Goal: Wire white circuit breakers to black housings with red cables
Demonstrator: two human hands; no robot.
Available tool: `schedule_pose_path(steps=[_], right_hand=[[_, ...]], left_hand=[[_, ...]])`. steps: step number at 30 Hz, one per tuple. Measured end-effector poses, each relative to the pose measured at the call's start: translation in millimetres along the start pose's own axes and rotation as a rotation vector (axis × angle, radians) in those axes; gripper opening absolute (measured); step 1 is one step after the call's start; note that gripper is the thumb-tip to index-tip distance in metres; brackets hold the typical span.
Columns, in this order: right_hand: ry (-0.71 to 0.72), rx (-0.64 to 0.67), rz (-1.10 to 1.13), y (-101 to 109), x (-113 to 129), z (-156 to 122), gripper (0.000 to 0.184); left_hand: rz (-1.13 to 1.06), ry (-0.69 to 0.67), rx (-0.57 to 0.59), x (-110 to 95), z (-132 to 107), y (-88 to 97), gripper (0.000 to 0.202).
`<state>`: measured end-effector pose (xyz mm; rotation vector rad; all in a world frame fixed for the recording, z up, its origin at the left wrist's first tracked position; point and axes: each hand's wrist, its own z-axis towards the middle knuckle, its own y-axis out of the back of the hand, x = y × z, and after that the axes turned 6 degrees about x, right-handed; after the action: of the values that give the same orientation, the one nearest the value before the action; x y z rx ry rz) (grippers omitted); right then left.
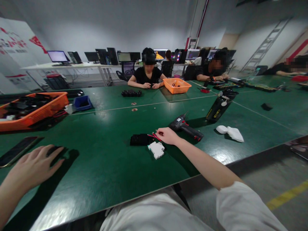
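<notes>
My left hand hovers above the left part of the table, thumb and fingers curved around a small black part that is mostly hidden. Beside it lies a phone. My right hand is closed in a pinch at the ends of red wires, which lead to a black box. Just in front of these wires a white circuit breaker lies flat. A black cordless screwdriver rests on its side right behind my right hand.
An orange basket of black parts and a blue bin stand at left. To the right are a black cylindrical container and a white wrapped item. Across the green table, a person sits beside another orange basket.
</notes>
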<state>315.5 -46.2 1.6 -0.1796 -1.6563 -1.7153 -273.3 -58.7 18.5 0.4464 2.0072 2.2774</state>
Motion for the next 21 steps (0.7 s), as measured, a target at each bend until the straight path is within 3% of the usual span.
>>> schedule_pose_path(steps=[4, 9, 13, 17, 21], right_hand=[[0.008, 0.013, 0.001, 1, 2, 0, 0.026], [0.053, -0.001, -0.062, 5, 4, -3, 0.014], [0.066, 0.022, -0.075, 4, 6, -6, 0.016], [0.011, 0.033, -0.008, 1, 4, -5, 0.009], [0.005, 0.081, 0.018, 1, -1, -1, 0.005]], left_hand=[[0.07, -0.191, -0.052, -56, 29, 14.2, 0.052], [-0.121, -0.522, 0.01, -161, 78, 34.6, 0.04], [-0.258, -0.587, 0.023, -224, 107, 49.9, 0.044], [-0.438, -0.648, 0.079, -249, 112, 49.6, 0.055], [-0.558, -0.551, 0.073, -254, 104, 38.1, 0.053]])
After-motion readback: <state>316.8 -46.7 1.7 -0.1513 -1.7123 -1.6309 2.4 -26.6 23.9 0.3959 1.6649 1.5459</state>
